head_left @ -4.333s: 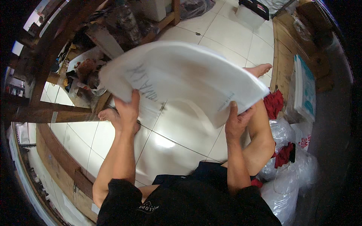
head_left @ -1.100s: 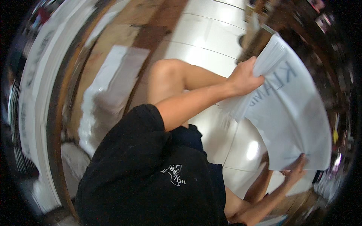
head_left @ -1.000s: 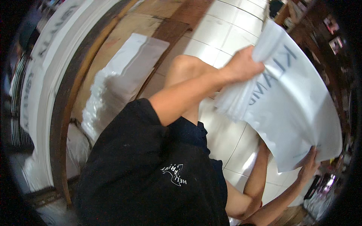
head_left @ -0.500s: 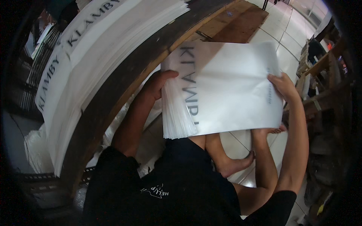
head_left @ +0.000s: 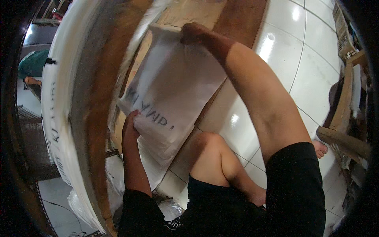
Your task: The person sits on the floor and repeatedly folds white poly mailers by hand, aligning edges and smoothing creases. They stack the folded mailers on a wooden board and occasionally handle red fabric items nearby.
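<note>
A stack of frosted white plastic bags [head_left: 169, 75] with dark lettering stretches between my two hands, beside the wooden bench. My left hand [head_left: 131, 124] is closed on the near left corner, with the thumb on top by the lettering. At the far end, my right hand [head_left: 193, 33] is closed over the upper edge; its fingertips are partly hidden. Beneath the stack's near end lie more translucent plastic sheets [head_left: 154, 158]. Brown boards [head_left: 237, 23] lie under and beyond the far end.
A tall pile of printed white bags [head_left: 55, 118] stands on the wooden-edged bench [head_left: 92, 138] at left. White floor tiles [head_left: 272, 79] extend to the right. Wooden framing [head_left: 341, 144] stands at the right rim. A person in green [head_left: 34, 65] is beyond the bench.
The bag stack has swung from in front of me to the far left, down toward the boards. My right arm now reaches across and forward; the view has turned left.
</note>
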Demonstrator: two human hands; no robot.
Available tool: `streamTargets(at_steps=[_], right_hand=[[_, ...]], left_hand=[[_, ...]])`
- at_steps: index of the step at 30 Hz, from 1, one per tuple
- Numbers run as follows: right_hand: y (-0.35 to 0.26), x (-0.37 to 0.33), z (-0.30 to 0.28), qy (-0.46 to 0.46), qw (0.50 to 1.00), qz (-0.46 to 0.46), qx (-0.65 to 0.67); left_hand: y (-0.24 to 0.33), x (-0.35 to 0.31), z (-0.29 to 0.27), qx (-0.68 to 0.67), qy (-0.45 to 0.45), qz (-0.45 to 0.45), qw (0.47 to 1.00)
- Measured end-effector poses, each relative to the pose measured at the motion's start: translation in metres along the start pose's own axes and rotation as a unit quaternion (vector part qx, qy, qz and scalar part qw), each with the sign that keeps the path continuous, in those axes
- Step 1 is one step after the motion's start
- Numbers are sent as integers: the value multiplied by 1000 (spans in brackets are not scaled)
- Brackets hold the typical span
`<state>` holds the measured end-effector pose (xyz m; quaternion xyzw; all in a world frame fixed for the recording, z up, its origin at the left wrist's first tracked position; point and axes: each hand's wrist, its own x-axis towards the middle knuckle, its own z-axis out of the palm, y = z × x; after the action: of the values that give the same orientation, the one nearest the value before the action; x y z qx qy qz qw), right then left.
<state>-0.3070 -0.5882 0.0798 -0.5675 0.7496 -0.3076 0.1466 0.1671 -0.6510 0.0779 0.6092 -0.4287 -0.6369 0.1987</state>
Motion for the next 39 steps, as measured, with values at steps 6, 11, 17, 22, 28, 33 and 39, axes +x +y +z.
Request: streamTargets(at_steps=[6,11,17,22,28,33,39], right_hand=[[-3,2,55,-43,998,25,47],[4,-2,66,-48,995,41,81],[6,-2,84,-102,993,40,47],[-4,0,95,-111,994,6,22],[-13,-26,109,-76,997,26,-10],[-11,-22,122,-74,996,44,-25],[-5,-28,121,-57,998,31,-2]], left_hand=[[-2,-24,24,25,56,-57,996],[-2,-16,35,46,107,-76,990],[-5,-26,23,15,15,-87,996],[-22,-16,2,16,53,-110,992],[-53,11,-14,88,113,-146,979],[-63,22,-23,85,134,-132,978],[-47,6,17,164,141,-112,970]])
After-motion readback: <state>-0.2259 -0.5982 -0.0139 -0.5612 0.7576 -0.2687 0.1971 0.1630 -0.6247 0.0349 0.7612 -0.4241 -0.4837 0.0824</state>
